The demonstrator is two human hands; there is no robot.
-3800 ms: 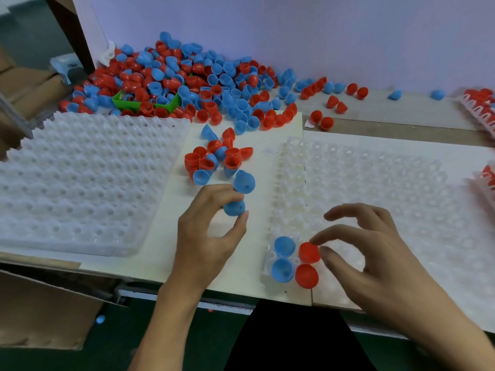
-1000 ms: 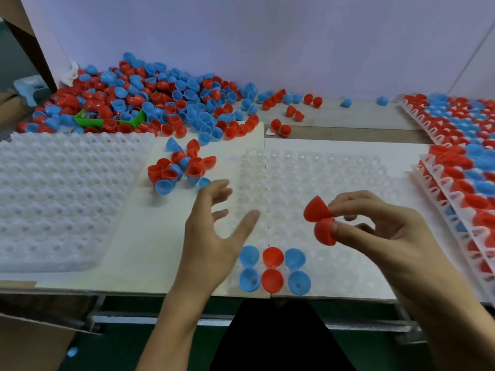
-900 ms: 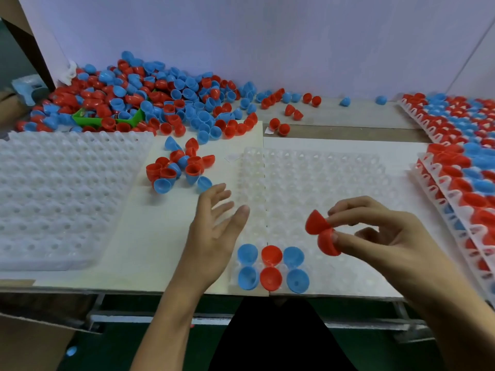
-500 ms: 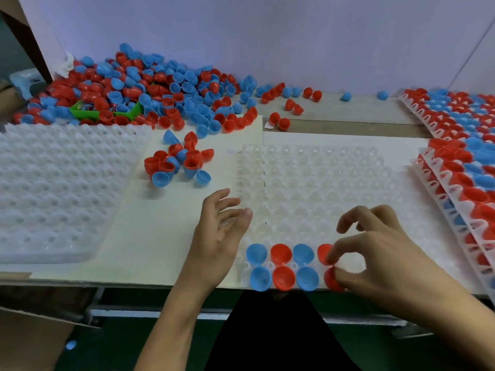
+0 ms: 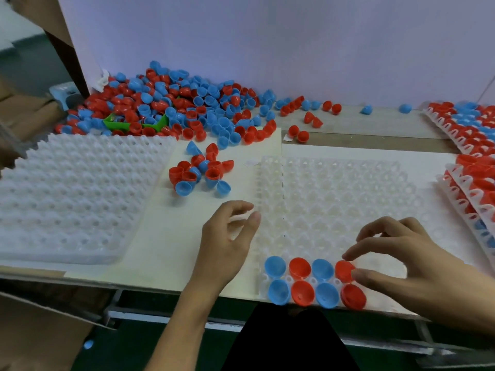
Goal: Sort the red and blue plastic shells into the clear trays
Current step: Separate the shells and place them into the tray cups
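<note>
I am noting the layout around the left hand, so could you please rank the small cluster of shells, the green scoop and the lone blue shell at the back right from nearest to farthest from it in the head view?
From the left hand:
1. Small cluster of shells, just beyond the fingers.
2. Green scoop, back left, in the pile.
3. Lone blue shell, far back right by the wall.

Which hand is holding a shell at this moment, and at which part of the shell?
The right hand pinches a red shell at its rim, thumb and forefinger, seating it in the clear tray. The left hand holds nothing.
</note>
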